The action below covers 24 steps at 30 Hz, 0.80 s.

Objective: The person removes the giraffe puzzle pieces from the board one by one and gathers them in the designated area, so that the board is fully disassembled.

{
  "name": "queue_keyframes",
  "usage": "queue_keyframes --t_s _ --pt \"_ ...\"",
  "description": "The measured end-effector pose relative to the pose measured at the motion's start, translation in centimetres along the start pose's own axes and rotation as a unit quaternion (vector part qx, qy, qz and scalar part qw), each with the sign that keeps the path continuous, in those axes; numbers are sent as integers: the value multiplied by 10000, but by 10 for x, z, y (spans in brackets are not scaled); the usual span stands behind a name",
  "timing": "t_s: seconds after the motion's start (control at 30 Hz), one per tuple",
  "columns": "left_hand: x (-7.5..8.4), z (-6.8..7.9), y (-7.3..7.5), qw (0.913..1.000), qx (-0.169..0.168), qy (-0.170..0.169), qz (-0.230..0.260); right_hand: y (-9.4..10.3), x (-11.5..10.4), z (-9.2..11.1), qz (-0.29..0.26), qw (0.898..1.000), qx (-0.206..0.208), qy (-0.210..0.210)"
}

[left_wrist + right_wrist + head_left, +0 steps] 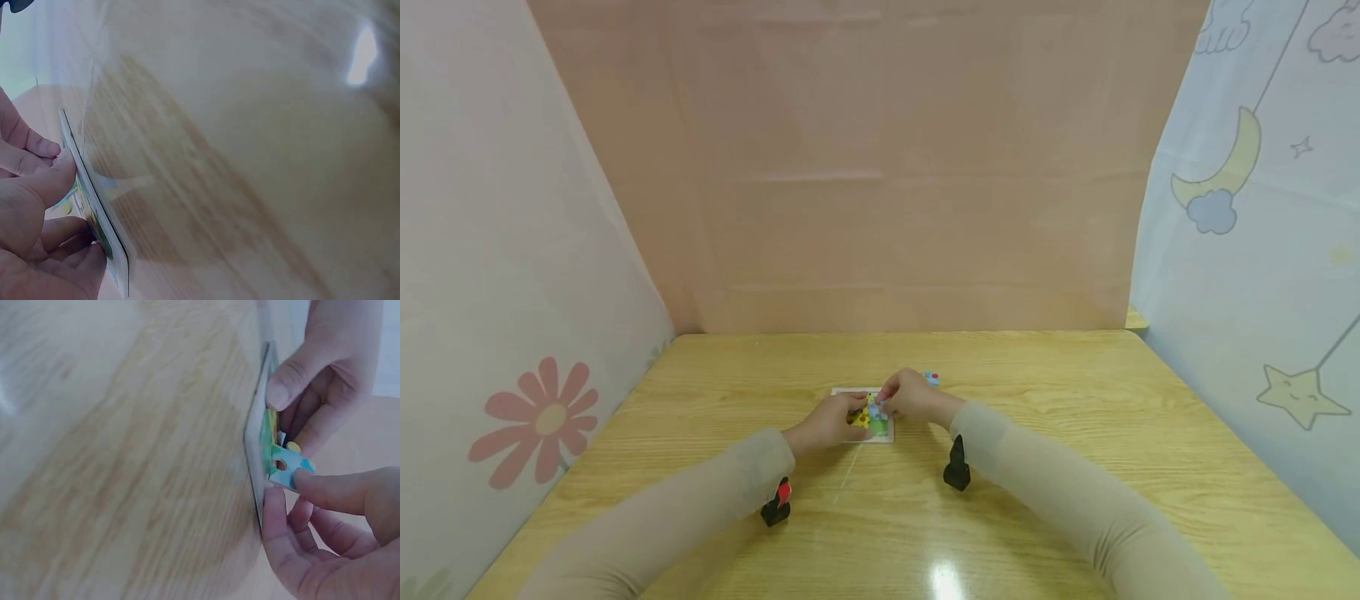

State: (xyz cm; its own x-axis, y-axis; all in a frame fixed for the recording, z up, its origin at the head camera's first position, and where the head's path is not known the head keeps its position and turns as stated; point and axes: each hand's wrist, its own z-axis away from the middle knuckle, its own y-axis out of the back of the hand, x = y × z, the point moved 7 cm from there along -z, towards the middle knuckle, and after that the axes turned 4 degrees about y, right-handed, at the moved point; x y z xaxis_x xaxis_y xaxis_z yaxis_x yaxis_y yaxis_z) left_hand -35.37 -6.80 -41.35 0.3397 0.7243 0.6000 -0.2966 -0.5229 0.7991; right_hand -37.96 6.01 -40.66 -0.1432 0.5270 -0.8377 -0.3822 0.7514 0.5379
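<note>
In the head view a small jigsaw puzzle board (891, 435) with a white border lies on the table, with yellow, green and blue picture parts. My left hand (827, 423) rests on its left side, the thumb near the front border and bent fingers farther back. At the right side, my right hand (917, 397) pinches a blue puzzle piece (284, 474) between thumb and fingers. That piece is tilted up off the board in the right wrist view, close to its surface. The left thumb (282, 387) presses the board's border there. Hands hide part of the picture.
Another blue piece with a red spot (932, 378) lies on the table behind my right hand. The wooden table (737, 367) ends at a tan backdrop (880, 183), with printed cloth on both sides. A black wrist mount (957, 467) hangs below the right sleeve.
</note>
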Motion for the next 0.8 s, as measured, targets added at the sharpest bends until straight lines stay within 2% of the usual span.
queue_keyframes --t_s 0.3,0.5,0.67,0.8 --pt "0 1 0 9999 -15 67 -78 8 6 -3 -472 9987 45 -182" --pt "1 1 2 9997 1 188 -167 23 7 1 -591 9977 218 -243" --pt "-2 3 1 9991 -22 390 -186 34 10 4 -954 9941 399 -331" --pt "0 5 1 9991 -30 314 -291 42 13 5 -1155 9909 606 -337"
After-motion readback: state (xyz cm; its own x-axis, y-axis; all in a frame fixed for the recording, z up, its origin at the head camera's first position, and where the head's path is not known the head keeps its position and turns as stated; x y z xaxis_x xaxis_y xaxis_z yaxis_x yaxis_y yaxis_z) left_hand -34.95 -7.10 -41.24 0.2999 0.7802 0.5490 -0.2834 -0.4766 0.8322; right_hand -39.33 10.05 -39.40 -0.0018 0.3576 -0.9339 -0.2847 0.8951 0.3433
